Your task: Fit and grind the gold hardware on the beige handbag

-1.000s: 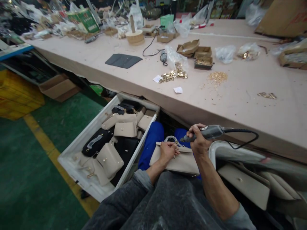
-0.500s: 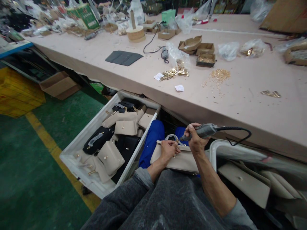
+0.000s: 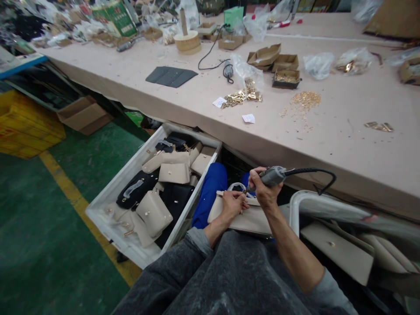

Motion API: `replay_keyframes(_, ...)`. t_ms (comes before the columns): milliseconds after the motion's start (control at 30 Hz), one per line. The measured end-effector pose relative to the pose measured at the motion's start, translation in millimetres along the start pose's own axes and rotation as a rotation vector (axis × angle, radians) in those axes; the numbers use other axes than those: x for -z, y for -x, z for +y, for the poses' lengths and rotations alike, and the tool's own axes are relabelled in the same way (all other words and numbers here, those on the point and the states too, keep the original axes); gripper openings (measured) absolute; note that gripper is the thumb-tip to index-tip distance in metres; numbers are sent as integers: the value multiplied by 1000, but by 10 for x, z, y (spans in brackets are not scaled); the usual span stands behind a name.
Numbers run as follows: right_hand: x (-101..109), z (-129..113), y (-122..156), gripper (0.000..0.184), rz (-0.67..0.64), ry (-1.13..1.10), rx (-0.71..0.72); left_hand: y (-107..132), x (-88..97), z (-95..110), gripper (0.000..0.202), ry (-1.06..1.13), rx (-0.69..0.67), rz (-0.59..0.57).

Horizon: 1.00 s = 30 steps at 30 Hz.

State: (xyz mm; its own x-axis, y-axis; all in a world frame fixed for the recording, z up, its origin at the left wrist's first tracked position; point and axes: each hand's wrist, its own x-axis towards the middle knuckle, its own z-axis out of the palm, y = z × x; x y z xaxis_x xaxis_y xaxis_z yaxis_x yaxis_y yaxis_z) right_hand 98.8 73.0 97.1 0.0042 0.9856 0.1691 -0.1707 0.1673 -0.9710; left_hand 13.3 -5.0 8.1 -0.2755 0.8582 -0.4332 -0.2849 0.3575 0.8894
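Beige bag [image 3: 244,218]: smooth matt leather-like skin. Power tool [image 3: 273,176]: grey matt plastic, black rubbery cord. White crate [image 3: 108,194]: glossy plastic. Table [image 3: 328,131]: pale matt cover. Gold fittings [image 3: 243,96]: shiny metal. Small boxes [image 3: 265,56]: plain cardboard.

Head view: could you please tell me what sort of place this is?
Probably a handbag workshop. A white bin holds beige and black bags, gold fittings lie on the long table, and the right hand holds a corded tool to a beige bag.

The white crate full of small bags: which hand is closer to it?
Left. The left hand rests on the beige bag, nearer the white crate. The right hand, holding the grey tool, is farther away.
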Motion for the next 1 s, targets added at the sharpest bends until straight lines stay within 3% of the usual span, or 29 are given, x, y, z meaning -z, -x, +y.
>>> replay_keyframes(233, -37, -9, -4, 24, -18, 22, -7, -1, 28, -34, 29, 14, -69, -18)
replay_keyframes(700, -44, 17, 7, 26, -3, -5, -26, 41, 20, 3, 31, 50, -72, -13)
replay_keyframes(867, -86, -2, 50, 28, 78, -1, -4, 20, 18, -22, 35, 56, -63, -1)
replay_keyframes(1000, -40, -158, -2, 27, 187, -107, 48, -14, 23, -76, 43, 93, -83, -37)
